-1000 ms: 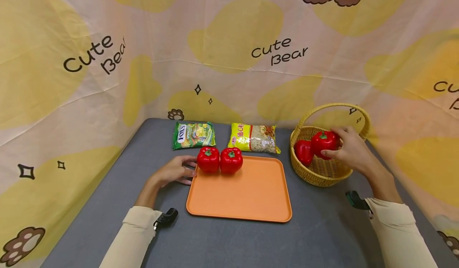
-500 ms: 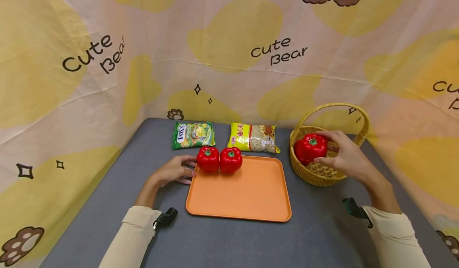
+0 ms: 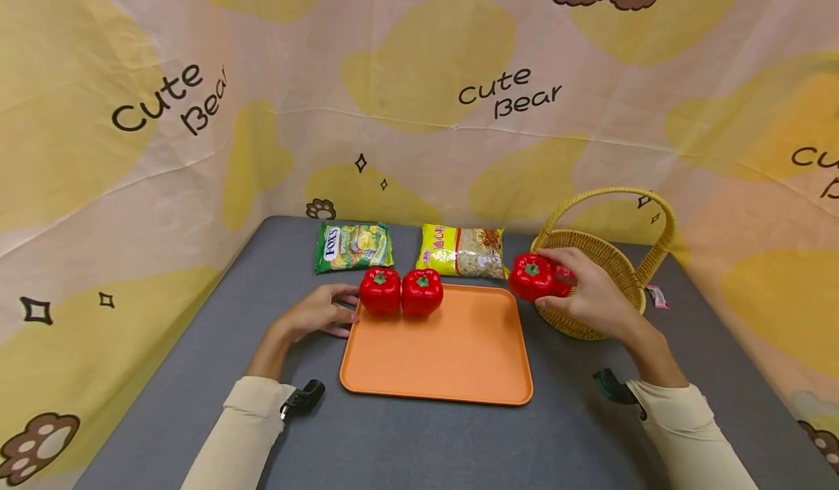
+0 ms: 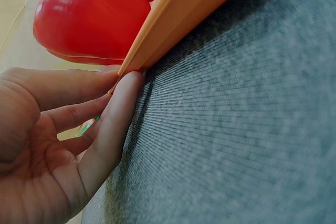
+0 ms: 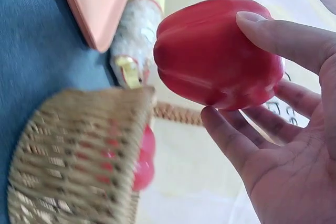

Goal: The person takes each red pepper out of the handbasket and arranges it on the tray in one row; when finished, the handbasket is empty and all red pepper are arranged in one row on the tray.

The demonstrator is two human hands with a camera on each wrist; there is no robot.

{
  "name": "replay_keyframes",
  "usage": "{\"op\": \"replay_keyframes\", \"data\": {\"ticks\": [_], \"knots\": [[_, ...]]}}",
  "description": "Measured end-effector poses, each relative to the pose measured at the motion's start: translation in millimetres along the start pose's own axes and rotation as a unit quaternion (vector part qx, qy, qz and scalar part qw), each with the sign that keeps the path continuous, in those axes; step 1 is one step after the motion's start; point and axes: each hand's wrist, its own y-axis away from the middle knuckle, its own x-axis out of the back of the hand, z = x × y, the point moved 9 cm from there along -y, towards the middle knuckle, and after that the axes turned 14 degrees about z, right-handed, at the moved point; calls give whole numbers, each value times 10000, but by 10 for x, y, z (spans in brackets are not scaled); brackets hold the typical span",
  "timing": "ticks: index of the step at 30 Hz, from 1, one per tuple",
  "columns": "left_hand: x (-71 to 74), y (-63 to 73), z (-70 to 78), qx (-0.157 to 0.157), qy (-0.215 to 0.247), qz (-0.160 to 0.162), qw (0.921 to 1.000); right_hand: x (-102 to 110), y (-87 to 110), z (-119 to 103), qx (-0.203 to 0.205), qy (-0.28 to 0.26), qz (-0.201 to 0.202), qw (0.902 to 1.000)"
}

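Observation:
My right hand [image 3: 593,293] holds a red bell pepper [image 3: 532,277] between thumb and fingers, lifted above the left rim of the wicker basket [image 3: 616,261]. In the right wrist view, another red bell pepper [image 5: 144,163] shows inside the basket; the head view shows only a part of it behind the held one. Two more red bell peppers, a left one [image 3: 380,292] and a right one [image 3: 422,292], stand side by side at the back left of the orange tray [image 3: 439,362]. My left hand [image 3: 321,311] pinches the tray's left edge, close beside the left pepper.
Behind the tray lie a green FOX'S bag [image 3: 355,247] and a yellow bag [image 3: 463,251]. The basket's tall handle [image 3: 603,191] arches up at the right. A small pink packet [image 3: 658,297] lies right of the basket. Printed cloth [image 3: 406,97] surrounds the grey table.
My right hand has carried the bell pepper left, from inside the basket to over its left rim. The basket appears tilted now, and the pink packet has come into sight. My left hand stays still.

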Motion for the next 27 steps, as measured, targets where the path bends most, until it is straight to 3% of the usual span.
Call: {"op": "replay_keyframes", "data": {"ticks": [6,16,27], "knots": [[-29,1,23,-112,102,-95,9998,-224,-6,29,-172,-35,-258,9995],[-32,2,36,-125,91,-98,9998,-577,-40,118,-599,-700,-710,9932],[-21,1,23,-120,93,-94,9998,-830,-77,93,-708,-1061,-868,9880]]}}
